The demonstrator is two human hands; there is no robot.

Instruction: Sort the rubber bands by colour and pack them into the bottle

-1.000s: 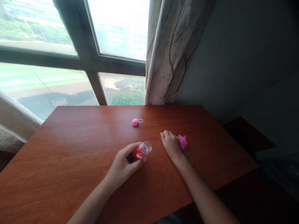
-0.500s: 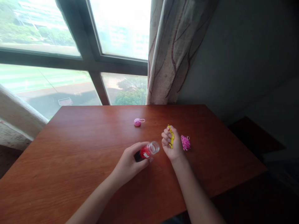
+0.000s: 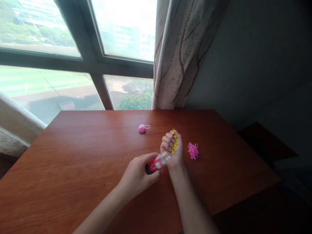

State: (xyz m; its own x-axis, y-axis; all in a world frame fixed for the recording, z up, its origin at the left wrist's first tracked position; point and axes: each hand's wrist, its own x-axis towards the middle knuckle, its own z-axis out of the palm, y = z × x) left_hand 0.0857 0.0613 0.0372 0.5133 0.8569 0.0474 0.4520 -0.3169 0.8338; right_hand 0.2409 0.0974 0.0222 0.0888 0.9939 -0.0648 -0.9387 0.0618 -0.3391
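Observation:
My left hand [image 3: 137, 175] is wrapped round a small clear jar [image 3: 158, 161] with red contents, tilted so its open mouth points right. My right hand [image 3: 172, 149] is cupped palm up against that mouth, its fingers curled over a small yellow looped trinket [image 3: 174, 145]. A pink tasselled charm [image 3: 193, 150] lies on the wooden table [image 3: 73, 162] just right of my right hand. Farther back sits a small pink round charm with a loop [image 3: 142, 128].
Behind the table is a large window with a dark frame [image 3: 97, 65]. A patterned curtain [image 3: 180, 52] hangs at its right side, by a grey wall. The table's right edge drops off into a dark area.
My right hand picked the yellow trinket up off the table, turned palm up and moved left to the jar's mouth. The left hand tilted the jar toward it.

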